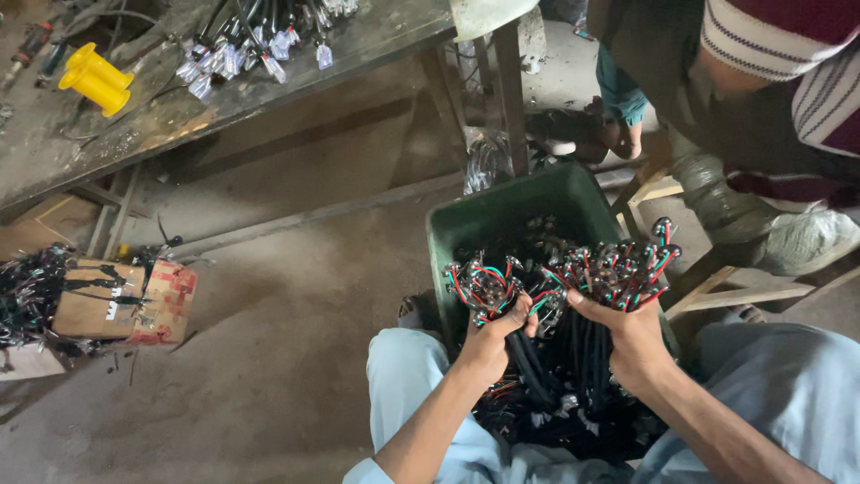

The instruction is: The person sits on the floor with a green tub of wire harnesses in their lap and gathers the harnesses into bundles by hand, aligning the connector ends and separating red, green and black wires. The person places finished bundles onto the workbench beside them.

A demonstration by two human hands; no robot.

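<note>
At the far left a torn cardboard box (121,300) lies on the floor — brown, with a red printed flap facing you and black wired parts (31,296) heaped over and beside it. Above it on the grimy tabletop (107,134) sits a yellow plastic spool (95,79), and further along the tabletop a row of small clear bags (242,56) tied to black cables; none of these carries a label you could make out from here.

Your left hand (493,336) is clenched around one bundle of cables (484,285), its red and green wire ends and metal tips fanning up above your fist. Your right hand (632,336) is closed on a larger bundle (618,267) in the same way. Both bundles hang just over the green plastic crate (502,211) between your knees, with more black cables piled inside it.

The risk, as I judge it, sits in those loose ends: the two bundles nearly touch, so the tips may snag on each other and pull wires out of your grip. A slack fist would let single cables slide down into the crate's pile, where they would tangle. The metal tips also point towards your fingers — a sharp tug could scratch you. A person sits on a wooden stool (717,287) close at your right, so a wide swing of the larger bundle could catch them.
</note>
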